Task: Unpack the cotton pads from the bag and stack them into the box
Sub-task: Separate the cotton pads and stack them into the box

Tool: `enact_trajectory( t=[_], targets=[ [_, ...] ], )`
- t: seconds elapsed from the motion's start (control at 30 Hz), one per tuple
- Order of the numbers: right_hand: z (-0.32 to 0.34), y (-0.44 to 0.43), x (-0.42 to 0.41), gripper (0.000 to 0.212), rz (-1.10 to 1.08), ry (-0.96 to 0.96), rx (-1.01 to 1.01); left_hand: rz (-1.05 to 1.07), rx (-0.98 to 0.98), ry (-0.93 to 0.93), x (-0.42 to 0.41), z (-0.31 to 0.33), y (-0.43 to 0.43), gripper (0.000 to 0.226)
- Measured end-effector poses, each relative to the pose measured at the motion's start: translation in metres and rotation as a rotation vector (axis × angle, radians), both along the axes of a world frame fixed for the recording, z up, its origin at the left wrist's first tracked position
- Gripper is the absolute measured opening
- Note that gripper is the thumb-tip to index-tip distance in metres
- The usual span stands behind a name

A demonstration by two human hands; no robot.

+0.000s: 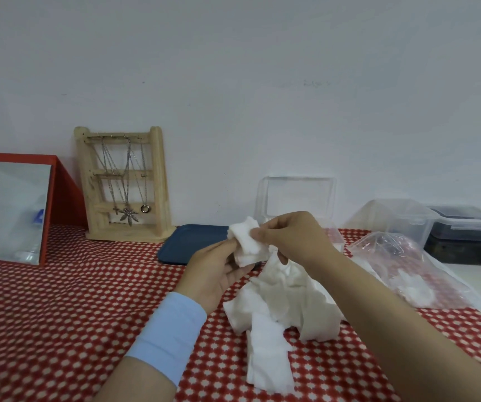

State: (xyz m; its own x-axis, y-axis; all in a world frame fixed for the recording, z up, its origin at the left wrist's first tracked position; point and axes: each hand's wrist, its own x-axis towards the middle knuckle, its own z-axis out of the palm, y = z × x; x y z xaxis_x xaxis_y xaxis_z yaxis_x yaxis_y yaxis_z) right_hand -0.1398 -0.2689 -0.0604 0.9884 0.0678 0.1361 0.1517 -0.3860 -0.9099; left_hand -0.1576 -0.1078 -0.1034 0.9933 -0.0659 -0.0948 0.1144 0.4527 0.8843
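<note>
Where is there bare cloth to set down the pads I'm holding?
The widest free patch is the red tablecloth left of the left hand, in front of the mirror and jewellery stand. The blue tray behind the held pads also looks bare. Right of centre is crowded: pad pile, bag, clear box.

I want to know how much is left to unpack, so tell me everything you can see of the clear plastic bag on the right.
The plastic bag is clear, thin and crinkled, with glare on its folds. It lies slumped on the red patterned tablecloth, right of the loose pile of cotton pads. A small white clump of pads shows through it near its front end. The left hand and right hand, both gripping a wad of pads, do not touch it.
</note>
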Motion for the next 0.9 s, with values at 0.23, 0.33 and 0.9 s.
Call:
enact_trajectory(
  t=[0.23,0.33,0.9],
  targets=[
    [-0.003,0.0,0.007,0.022,-0.075,-0.082,-0.16,-0.023,-0.043,0.033,-0.001,0.001,-0.001,0.033],
    [-0.003,-0.001,0.008,0.021,-0.06,-0.076,-0.206,-0.049,-0.032,0.006,0.0,0.004,-0.001,0.043],
    [0.002,-0.033,0.015,0.018,0.354,0.185,0.004,-0.027,0.506,-0.155,0.005,0.011,-0.001,0.048]
  ],
)
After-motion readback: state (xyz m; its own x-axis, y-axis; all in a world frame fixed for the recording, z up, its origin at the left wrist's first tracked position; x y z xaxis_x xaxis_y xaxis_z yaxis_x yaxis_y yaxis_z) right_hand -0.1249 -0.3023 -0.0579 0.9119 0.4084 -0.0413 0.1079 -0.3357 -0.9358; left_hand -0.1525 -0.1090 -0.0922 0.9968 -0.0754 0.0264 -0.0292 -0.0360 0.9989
